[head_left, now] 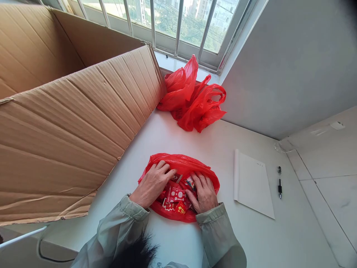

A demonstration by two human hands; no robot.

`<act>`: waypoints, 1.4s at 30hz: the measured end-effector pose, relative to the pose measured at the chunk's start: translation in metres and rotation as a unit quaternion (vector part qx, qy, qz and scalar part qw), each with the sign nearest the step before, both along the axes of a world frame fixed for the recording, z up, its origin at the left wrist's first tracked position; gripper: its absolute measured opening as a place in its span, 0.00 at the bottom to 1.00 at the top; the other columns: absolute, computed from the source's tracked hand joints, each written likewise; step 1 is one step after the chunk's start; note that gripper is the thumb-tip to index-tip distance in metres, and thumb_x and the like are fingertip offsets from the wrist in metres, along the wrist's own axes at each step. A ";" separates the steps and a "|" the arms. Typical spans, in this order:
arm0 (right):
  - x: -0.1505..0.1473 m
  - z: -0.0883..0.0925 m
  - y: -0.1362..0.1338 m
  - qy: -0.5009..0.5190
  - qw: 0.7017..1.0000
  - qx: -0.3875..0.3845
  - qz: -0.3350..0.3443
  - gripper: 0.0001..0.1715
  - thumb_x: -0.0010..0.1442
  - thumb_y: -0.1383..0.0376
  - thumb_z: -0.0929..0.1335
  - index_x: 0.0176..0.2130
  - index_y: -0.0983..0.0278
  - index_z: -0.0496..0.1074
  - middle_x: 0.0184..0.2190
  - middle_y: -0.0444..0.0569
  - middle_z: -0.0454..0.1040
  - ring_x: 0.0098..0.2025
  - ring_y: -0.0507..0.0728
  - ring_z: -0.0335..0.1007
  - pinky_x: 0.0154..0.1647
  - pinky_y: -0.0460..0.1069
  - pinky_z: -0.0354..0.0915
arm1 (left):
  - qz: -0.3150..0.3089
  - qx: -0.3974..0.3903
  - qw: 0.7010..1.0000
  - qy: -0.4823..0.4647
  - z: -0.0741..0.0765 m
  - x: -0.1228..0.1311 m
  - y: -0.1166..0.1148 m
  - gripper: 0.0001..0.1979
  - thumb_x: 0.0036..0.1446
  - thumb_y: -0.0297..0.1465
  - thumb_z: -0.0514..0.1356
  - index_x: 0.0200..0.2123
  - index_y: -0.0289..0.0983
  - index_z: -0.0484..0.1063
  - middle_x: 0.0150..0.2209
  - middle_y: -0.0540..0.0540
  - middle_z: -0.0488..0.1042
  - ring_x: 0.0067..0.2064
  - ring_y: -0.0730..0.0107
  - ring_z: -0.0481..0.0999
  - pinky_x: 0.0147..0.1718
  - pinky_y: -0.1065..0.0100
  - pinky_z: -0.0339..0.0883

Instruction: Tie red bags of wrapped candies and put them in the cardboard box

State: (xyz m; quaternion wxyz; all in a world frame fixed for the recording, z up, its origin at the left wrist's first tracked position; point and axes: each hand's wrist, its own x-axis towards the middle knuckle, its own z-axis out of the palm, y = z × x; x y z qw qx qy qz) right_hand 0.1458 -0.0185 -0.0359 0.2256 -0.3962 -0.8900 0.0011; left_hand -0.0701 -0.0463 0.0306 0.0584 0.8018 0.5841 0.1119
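Note:
A red plastic bag (pixel 178 161) lies spread wide at its mouth on the white table in front of me. Inside it are several small wrapped packets (pixel 176 194), mostly red with white or yellow print. My left hand (pixel 155 182) reaches over the bag's left rim, its fingers loosely bent and a little apart above the packets. At the right side, my right hand (pixel 204 190) rests on the packets with fingers spread and thumb pointing inward. Neither hand visibly grips a packet. The palms hide part of the contents.
A large open cardboard box (pixel 92 123) takes up the left side. Crumpled red plastic bags (pixel 195 100) lie at the back below the barred window (pixel 178 29). On the right are a white paper pad (pixel 253 182), a black pen (pixel 280 189) and its cap (pixel 279 170).

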 end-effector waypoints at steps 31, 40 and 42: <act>0.002 0.001 -0.001 0.001 0.999 -0.041 0.026 0.47 0.55 0.43 0.66 0.62 0.70 0.58 0.58 0.64 0.62 0.59 0.71 0.55 0.55 0.65 0.58 | -0.077 -0.042 0.995 -0.056 -0.010 0.008 -0.025 0.22 0.52 0.31 0.67 0.51 0.44 0.70 0.56 0.40 0.67 0.63 0.39 0.55 0.53 0.34 0.61; 0.000 0.001 -0.004 0.026 0.999 -0.023 0.008 0.38 0.62 0.47 0.62 0.61 0.69 0.60 0.57 0.62 0.64 0.60 0.69 0.55 0.56 0.64 0.59 | -0.052 0.032 0.998 -0.031 -0.013 0.014 -0.024 0.11 0.60 0.29 0.59 0.47 0.42 0.73 0.56 0.40 0.68 0.62 0.42 0.58 0.53 0.38 0.64; 0.006 0.002 -0.005 0.017 0.999 -0.021 0.043 0.49 0.55 0.41 0.64 0.63 0.69 0.57 0.58 0.63 0.62 0.62 0.71 0.53 0.56 0.65 0.58 | -0.065 0.013 0.997 -0.037 -0.012 0.010 -0.027 0.19 0.55 0.35 0.64 0.51 0.43 0.71 0.58 0.39 0.66 0.64 0.38 0.55 0.54 0.36 0.61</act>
